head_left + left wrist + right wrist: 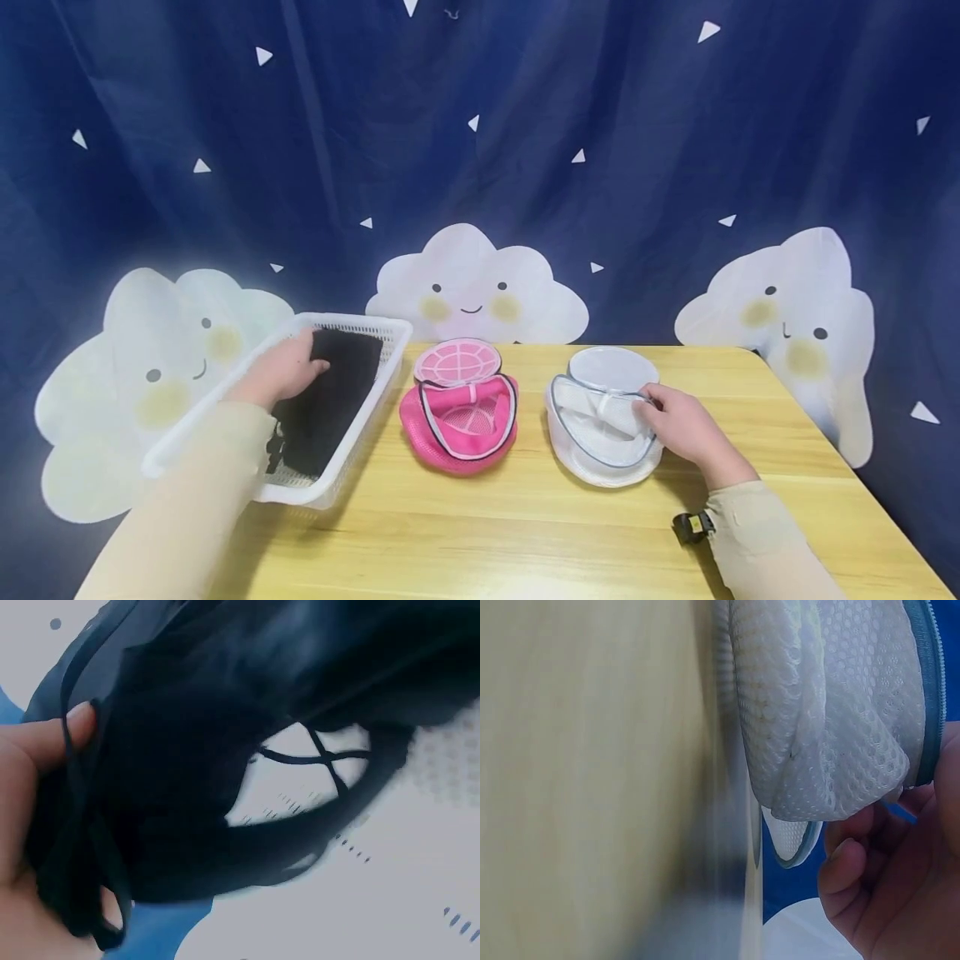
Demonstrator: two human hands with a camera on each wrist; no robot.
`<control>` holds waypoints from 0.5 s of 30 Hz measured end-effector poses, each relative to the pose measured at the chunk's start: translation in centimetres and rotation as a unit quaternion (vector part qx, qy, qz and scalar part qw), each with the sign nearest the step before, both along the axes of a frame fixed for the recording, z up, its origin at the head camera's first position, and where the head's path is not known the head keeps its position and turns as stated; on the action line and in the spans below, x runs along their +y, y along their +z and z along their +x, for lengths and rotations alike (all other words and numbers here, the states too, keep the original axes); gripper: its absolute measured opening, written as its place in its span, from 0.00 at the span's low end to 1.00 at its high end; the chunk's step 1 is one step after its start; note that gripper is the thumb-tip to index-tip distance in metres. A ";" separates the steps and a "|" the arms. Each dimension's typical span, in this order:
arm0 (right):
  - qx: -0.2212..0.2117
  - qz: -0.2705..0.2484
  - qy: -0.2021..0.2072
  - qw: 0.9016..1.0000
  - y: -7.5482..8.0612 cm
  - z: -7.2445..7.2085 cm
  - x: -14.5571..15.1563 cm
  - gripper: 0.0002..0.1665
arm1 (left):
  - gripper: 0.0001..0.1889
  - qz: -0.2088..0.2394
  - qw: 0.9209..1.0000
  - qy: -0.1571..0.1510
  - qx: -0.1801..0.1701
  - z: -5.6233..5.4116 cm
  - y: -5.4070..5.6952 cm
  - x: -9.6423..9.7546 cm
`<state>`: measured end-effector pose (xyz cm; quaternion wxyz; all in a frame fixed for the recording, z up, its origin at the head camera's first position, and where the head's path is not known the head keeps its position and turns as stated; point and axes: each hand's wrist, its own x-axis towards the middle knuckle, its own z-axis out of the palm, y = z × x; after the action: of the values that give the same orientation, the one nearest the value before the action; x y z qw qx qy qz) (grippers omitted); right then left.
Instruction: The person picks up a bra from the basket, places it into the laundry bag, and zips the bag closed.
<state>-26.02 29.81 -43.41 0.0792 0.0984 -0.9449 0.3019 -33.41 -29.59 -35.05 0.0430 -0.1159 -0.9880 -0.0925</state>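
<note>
A piece of soft black fabric with thin straps (341,392) lies to the left of two open mesh pouches, inside a shallow white plastic basket with perforated walls (367,408). Its long axis runs away from the person, the far end leaning slightly right, much as the basket slants. The left hand (288,367) is by far the nearer: it reaches over the basket and grips the fabric near its far left edge, and the left wrist view shows the thumb laid across it. So most of the fabric spreads to the right of that hand and back toward the person.

The right hand (682,425) is well apart, on the far side of both pouches. Its thumb and fingers pinch the right rim of a round white mesh pouch with a grey-blue zip (577,467), whose lid is folded back. Between that pouch and the basket sits a round bright-pink mesh pouch with a dark zip (450,462), its lid also folded back. Both pouches stand on a pale wood-grain table (487,533).
</note>
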 end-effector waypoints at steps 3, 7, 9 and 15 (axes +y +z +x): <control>0.000 0.000 -0.001 1.000 0.2 0.0 0.0 0.12 | 0.42 0.041 0.998 0.039 0.033 0.1 1.5 -0.6; 0.001 0.004 -0.002 1.000 0.4 0.0 -0.1 0.12 | 0.45 0.086 0.991 0.083 0.066 0.7 3.0 -1.0; 0.000 0.005 -0.001 1.000 0.4 0.1 -0.1 0.12 | 0.44 0.088 0.990 0.088 0.070 0.9 3.4 -1.2; 0.001 0.004 0.001 1.000 0.2 0.0 0.0 0.11 | 0.27 -0.007 1.000 0.003 0.013 0.9 2.6 -1.3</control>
<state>-25.97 29.80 -43.17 0.0794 0.1003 -0.9460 0.2978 -32.55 -30.90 -32.48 0.0550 -0.1145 -0.9883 -0.0843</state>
